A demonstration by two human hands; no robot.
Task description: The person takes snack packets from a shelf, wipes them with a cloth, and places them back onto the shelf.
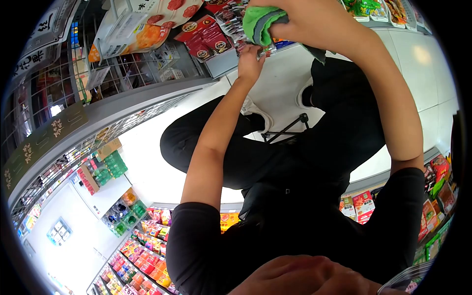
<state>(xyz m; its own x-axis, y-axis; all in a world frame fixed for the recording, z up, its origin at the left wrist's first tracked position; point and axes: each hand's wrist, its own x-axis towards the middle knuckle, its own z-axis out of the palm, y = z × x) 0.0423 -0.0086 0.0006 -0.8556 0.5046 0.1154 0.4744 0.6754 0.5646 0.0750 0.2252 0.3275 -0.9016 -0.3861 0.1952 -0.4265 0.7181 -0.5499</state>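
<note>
My right hand (305, 24) grips a folded cloth (259, 25), bright green on one side and grey on the other. It is above the low shelf's edge, and a grey end of the cloth hangs below the hand. My left hand (251, 64) is reaching to the shelf front with its fingers bent over small shiny snack packets (268, 50); it seems to grip one, partly hidden by the fingers. Red packets (209, 40) stand in display boxes left of that hand. Dark silver packets (231, 19) lie behind it.
I sit low, knees apart, with a thin black folding-stool leg (287, 128) between my white shoes (258, 114). A grey wire rack (142, 101) curves along the left, holding a large white bag (142, 24). More snack shelves (147, 260) are behind me. Trays of packets (376, 12) sit upper right.
</note>
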